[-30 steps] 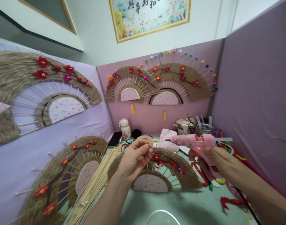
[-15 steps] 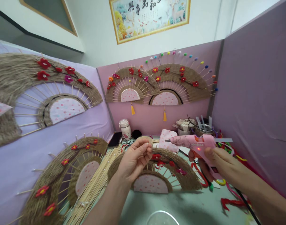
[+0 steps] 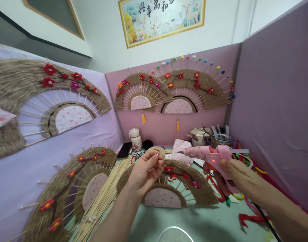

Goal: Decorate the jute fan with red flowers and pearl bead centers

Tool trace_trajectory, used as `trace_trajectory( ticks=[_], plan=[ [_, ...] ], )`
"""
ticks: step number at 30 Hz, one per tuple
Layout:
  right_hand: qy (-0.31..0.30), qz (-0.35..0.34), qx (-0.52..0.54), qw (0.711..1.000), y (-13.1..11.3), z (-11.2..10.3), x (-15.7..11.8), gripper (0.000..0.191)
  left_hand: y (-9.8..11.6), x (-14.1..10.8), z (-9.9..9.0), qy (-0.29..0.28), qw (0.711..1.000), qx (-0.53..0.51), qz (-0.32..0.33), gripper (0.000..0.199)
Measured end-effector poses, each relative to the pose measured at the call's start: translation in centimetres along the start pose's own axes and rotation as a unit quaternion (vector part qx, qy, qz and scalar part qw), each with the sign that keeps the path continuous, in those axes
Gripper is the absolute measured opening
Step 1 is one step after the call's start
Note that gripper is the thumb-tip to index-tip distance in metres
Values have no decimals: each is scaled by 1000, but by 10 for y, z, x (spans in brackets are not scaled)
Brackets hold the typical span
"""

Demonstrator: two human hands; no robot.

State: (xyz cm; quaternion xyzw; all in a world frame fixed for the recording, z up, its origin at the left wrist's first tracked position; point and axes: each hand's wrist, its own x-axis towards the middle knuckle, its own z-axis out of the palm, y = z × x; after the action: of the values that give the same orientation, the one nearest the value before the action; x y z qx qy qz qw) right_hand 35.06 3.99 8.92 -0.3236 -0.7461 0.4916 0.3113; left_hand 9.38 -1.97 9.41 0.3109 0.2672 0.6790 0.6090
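My left hand (image 3: 148,169) is pinched around a tiny white bead (image 3: 157,155) at its fingertips, above a twine fan (image 3: 204,188) with red flowers and a spotted half-round centre. In my right hand (image 3: 227,171) is a pink glue gun (image 3: 214,153), its red light lit and a clear stick out of its back. The dark nozzle points left, a short gap from my left fingertips. Behind my left hand lies a roll of twine or tape (image 3: 157,150), partly hidden.
Bamboo sticks (image 3: 103,198) and another fan (image 3: 46,188) are on the left. A white bottle (image 3: 135,139) and jars stand at the back. Red pipe cleaners (image 3: 252,219) lie right, near the gun's cord. A clear round lid (image 3: 175,230) is in front.
The view has shifted very slightly. Both hands keep nearly the same place and grip, and the bead shows a little more clearly.
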Motion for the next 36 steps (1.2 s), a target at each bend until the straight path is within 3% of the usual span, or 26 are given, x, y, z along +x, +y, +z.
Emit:
trace_trajectory(
  ticks=[5,13,20,27,36],
  plan=[
    [2,-3,-6,1000,9,-6,4,65,1,0,2,18,999,29,21,24],
    [9,39,-53,998,-3,-15,3,71,2,0,3,61,986,125,97,28],
    [-4,35,-76,997,-2,-18,1,70,-1,1,6,96,971,164,146,28],
    [-11,32,-72,997,0,-17,4,68,-2,0,7,87,962,182,186,24],
    [-13,43,-67,997,-1,-15,4,69,-3,-1,8,70,962,183,188,25]
  ],
)
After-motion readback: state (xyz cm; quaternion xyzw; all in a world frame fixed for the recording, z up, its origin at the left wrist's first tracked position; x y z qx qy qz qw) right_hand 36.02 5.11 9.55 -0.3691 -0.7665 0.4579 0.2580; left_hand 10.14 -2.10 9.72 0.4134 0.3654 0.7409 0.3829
